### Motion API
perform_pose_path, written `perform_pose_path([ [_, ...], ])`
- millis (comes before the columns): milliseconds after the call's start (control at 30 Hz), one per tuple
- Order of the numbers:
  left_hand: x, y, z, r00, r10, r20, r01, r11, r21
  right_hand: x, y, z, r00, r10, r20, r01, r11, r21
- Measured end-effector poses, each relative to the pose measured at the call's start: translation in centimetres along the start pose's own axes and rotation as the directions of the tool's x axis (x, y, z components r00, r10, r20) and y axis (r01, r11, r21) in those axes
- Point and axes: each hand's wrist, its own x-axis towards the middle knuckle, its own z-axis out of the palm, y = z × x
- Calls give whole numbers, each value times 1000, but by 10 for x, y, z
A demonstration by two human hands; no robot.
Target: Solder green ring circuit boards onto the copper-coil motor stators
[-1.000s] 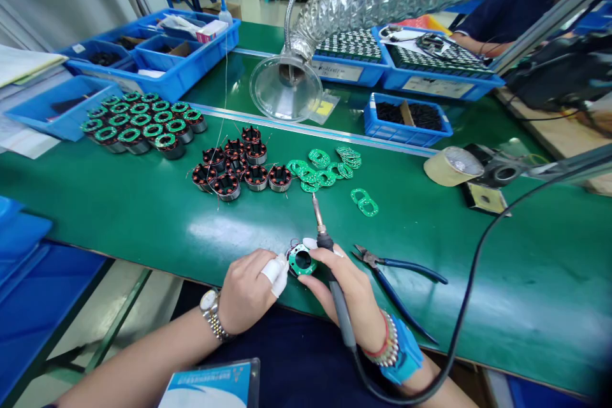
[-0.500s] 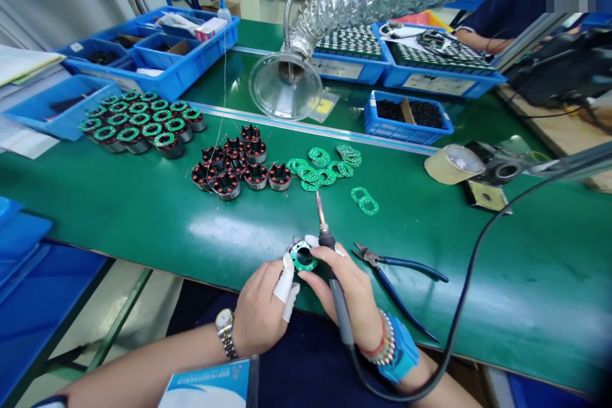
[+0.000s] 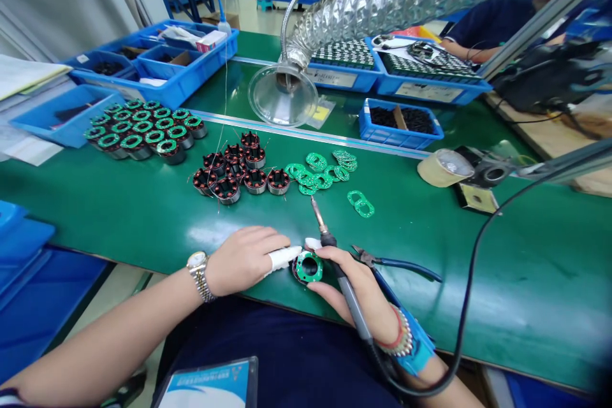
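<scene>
In my right hand [image 3: 351, 277] lies a soldering iron [image 3: 348, 296], its bare tip pointing up and away toward loose green boards. The thumb and a white-covered fingertip of that hand also steady a motor stator [image 3: 314, 269] topped by a green ring-shaped circuit board. My left hand [image 3: 253, 259] is stretched out palm down from the left, white covers on its fingers. Its fingertips meet the stator's upper left edge; whether they touch a wire there is too small to tell. Blue-handled cutting pliers [image 3: 406, 268] rest just right of my right hand.
Bare wound stators [image 3: 227, 190] stand mid-bench, with loose green boards [image 3: 321, 180] beside them. Board-topped stators [image 3: 138, 134] cluster left. A fume funnel [image 3: 283, 108] hangs above the bench. A small blue bin [image 3: 401, 134] holds black parts. The iron's cord [image 3: 466, 306] loops on the right.
My left hand has flattened and shifted left and up, its fingers straightening at the stator's edge. The stator has turned and moved slightly toward me, with the iron still in my right hand.
</scene>
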Motion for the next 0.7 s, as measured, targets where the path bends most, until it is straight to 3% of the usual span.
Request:
perform_pose_path([
  [133, 17, -13, -3, 989, 125, 77, -120, 991, -64, 1, -1, 0, 1000, -11, -11, 11, 1000, -15],
  [267, 22, -22, 4, 984, 167, 64, -145, 954, -263, 2, 0, 1, 999, -24, -26, 23, 1000, -17],
  [367, 20, -23, 13, 989, 147, -3, -139, 924, -355, 2, 1, 1, 998, -42, -37, 41, 999, -20],
  [500, 9, -17, 24, 994, 43, -98, -75, 931, -358, 2, 1, 2, 997, -52, -50, 51, 998, -30],
  [700, 1, -15, 27, 993, 0, -115, -47, 912, -407, 0, 0, 2, 997, -58, -52, 57, 998, -29],
])
